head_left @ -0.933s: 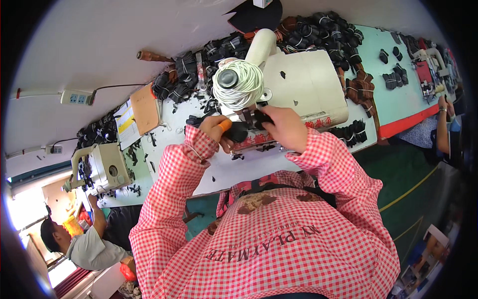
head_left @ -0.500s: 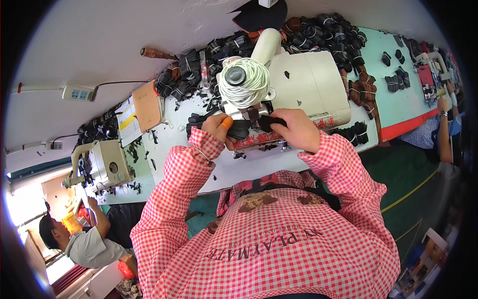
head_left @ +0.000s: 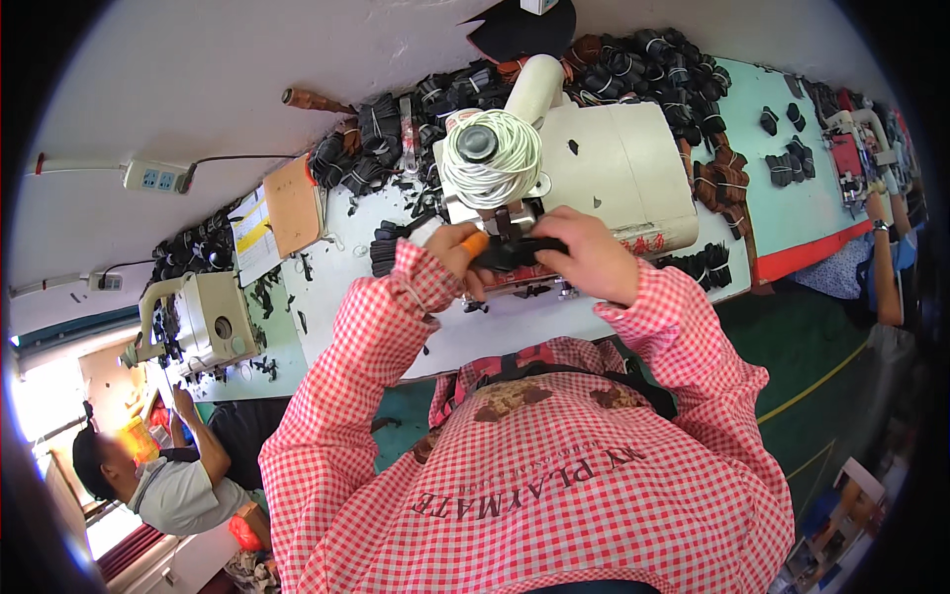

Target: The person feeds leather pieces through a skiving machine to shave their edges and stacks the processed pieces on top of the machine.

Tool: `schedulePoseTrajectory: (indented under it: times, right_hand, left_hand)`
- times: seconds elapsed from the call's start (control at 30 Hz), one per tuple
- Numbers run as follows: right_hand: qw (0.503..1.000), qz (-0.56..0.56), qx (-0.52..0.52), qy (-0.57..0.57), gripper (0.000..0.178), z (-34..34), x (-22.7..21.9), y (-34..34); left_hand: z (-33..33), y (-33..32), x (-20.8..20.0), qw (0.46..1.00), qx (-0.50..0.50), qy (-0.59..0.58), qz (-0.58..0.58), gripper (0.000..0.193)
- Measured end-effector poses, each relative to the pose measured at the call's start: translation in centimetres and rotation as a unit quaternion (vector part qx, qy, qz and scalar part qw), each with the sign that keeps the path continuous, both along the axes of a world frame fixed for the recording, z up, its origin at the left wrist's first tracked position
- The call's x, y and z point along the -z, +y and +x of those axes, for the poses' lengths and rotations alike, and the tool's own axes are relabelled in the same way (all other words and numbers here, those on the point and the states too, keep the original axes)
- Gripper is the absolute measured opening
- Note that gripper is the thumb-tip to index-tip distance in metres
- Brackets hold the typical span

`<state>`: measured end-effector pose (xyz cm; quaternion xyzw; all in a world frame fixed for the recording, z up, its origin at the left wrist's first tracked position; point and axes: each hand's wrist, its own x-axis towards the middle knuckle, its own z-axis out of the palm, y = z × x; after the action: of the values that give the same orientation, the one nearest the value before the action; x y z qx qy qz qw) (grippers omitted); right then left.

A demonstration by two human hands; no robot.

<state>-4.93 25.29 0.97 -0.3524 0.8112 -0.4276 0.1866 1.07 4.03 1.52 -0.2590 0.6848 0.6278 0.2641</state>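
A cream machine (head_left: 614, 158) stands in front of me, its head topped by a coil of white cord (head_left: 500, 173). Right below that head, dark flat black strips (head_left: 513, 255) lie between my hands. My left hand (head_left: 453, 255), an orange cover on one finger, is closed on their left end. From the other side my right hand (head_left: 597, 257) pinches the strips' right end between thumb and fingers. The hands partly hide the strips, so their exact shape is unclear. Another stack of black strips (head_left: 386, 247) sits on the table just left of my left hand.
Tied black bundles (head_left: 648, 74) and brown bundles (head_left: 720, 178) line the wall side. A clipboard-like brown board (head_left: 294, 210) lies at left, near a second cream machine (head_left: 213, 327) where a person (head_left: 178, 485) sits. More black bundles (head_left: 708, 265) rest right of my machine.
My left hand has shifted right, closer to my right hand. The black strips have come together between the two hands, and the stack at left is more exposed.
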Motion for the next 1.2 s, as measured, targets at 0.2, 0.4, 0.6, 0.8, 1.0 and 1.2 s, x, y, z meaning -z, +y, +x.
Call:
schedulePoseTrajectory:
  times: [0.2, 0.4, 0.6, 0.8, 1.0, 1.2]
  right_hand:
    - [0.993, 0.041, 0.075, 0.082, 0.022, 0.4, 0.2, -1.1]
    - [0.999, 0.035, 0.033, 0.015, 0.022, -0.4, 0.2, 0.6]
    - [1.0, 0.012, -0.011, 0.024, 0.021, -0.3, -0.2, 0.2]
    - [0.994, 0.076, 0.033, 0.078, 0.028, 0.6, -0.2, -1.3]
    - [0.998, 0.056, 0.006, -0.033, 0.026, -0.6, 0.0, 0.6]
    - [0.999, -0.016, -0.011, 0.045, 0.028, -0.4, 0.4, -0.7]
  left_hand:
    - [0.0, -3.9, 0.1, 0.992, 0.037, -0.035, 0.115, 0.029]
    - [0.8, -3.0, 0.3, 0.996, -0.038, -0.043, 0.062, 0.029]
    - [0.8, -1.0, 0.9, 0.996, -0.061, -0.037, 0.044, 0.03]
    - [0.9, -2.2, 1.0, 0.993, -0.057, -0.024, 0.096, 0.03]
    - [1.2, -2.3, 1.0, 0.986, -0.122, 0.005, 0.113, 0.027]
    - [0.4, 0.8, 0.7, 0.994, -0.079, 0.006, 0.081, 0.025]
